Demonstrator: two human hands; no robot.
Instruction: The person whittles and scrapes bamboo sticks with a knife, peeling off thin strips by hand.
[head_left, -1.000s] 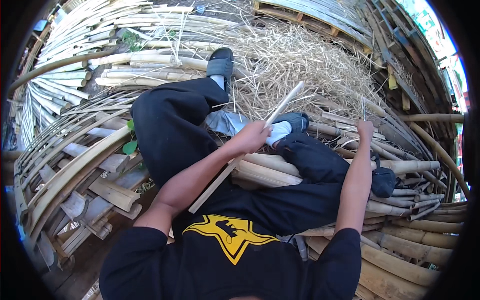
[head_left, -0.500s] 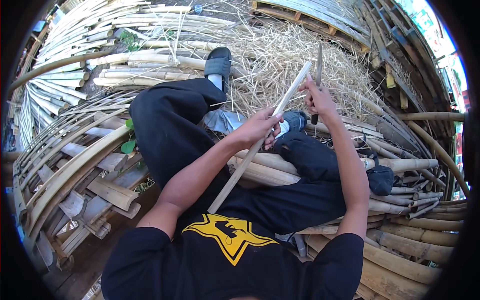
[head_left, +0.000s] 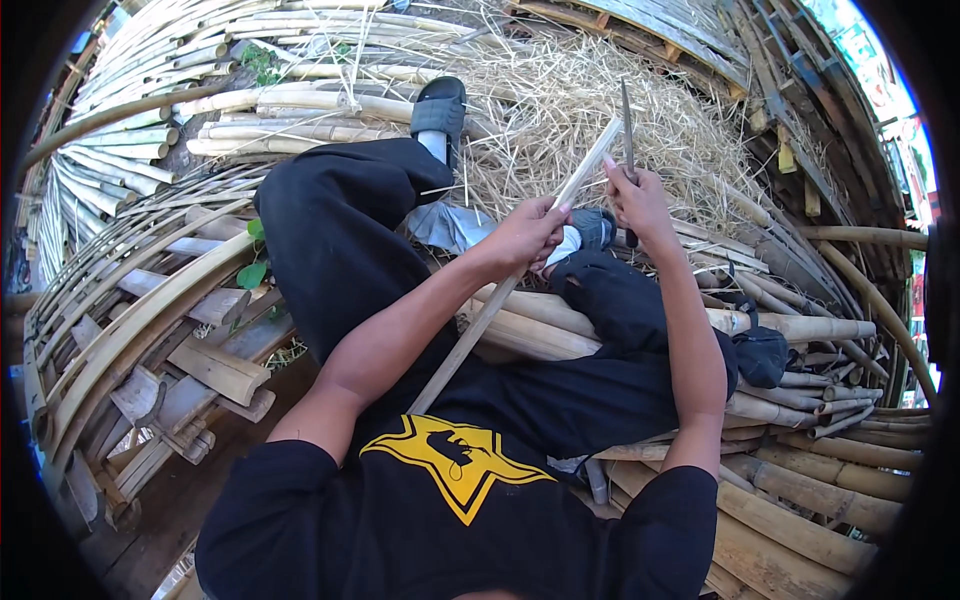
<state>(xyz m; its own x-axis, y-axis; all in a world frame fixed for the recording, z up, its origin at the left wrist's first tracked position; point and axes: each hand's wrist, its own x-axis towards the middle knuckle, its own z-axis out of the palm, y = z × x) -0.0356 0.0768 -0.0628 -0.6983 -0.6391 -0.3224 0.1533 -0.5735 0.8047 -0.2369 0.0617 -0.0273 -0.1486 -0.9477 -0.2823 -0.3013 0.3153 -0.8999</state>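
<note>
My left hand [head_left: 532,236] is closed around the middle of a long, pale bamboo strip [head_left: 462,350]. The strip slants from my shirt front up and away to the right, past my fingers. To its right, my right hand [head_left: 641,205] grips a narrow-bladed knife [head_left: 627,118] by its dark handle, blade pointing away from me. The blade stands close beside the strip's far end; whether the two touch, I cannot tell. Part of the handle is hidden in my right fingers.
Pale shavings [head_left: 570,110] cover the ground ahead. Bamboo poles [head_left: 130,150] lie in bundles at the far left, with split pieces [head_left: 220,370] stacked at my left. More poles [head_left: 830,480] lie at my right. A wooden pallet [head_left: 650,40] stands at the back.
My right hand has shifted a little, its raised forefinger now curled in, and the knife sits nearer the strip's far end. The strip has moved slightly left with my left hand.
</note>
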